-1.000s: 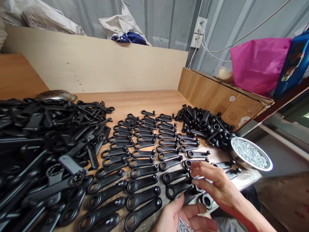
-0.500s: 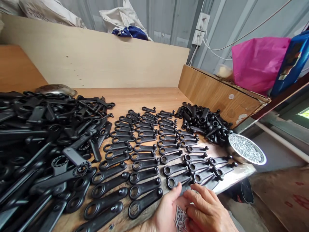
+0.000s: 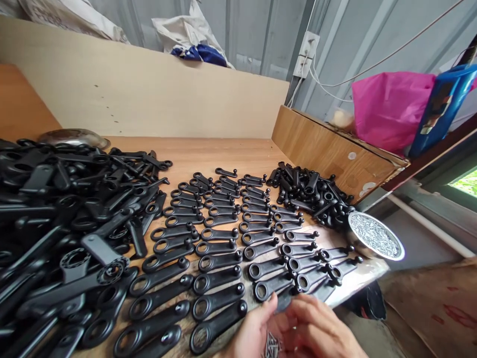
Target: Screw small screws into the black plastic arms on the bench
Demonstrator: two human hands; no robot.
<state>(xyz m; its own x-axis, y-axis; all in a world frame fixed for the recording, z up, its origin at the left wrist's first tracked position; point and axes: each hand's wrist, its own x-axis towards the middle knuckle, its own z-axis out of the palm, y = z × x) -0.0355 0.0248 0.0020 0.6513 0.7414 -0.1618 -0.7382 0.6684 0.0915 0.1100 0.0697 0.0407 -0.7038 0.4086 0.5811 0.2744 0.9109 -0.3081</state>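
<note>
My left hand (image 3: 250, 329) is cupped at the bottom of the head view, with a small heap of thin silver screws (image 3: 272, 346) in its palm. Over that palm curls my right hand (image 3: 321, 329); its fingers are bent together among the screws, and its fingertips are partly hidden. Just beyond both hands lie rows of black crank-shaped plastic parts (image 3: 219, 304), each with a ring at one end and a knob at the other. Bright metal shows in the knobs of several nearer ones.
A large heap of black parts (image 3: 85, 209) covers the left of the table, and a smaller heap (image 3: 313, 191) lies at the back right. A metal bowl of screws (image 3: 401, 252) stands at the right edge. Behind it is a wooden box (image 3: 320, 144) under a pink bag (image 3: 391, 109).
The view has shifted slightly, and both hands sit a little lower in it. My right hand's fingers have curled further in over the left palm.
</note>
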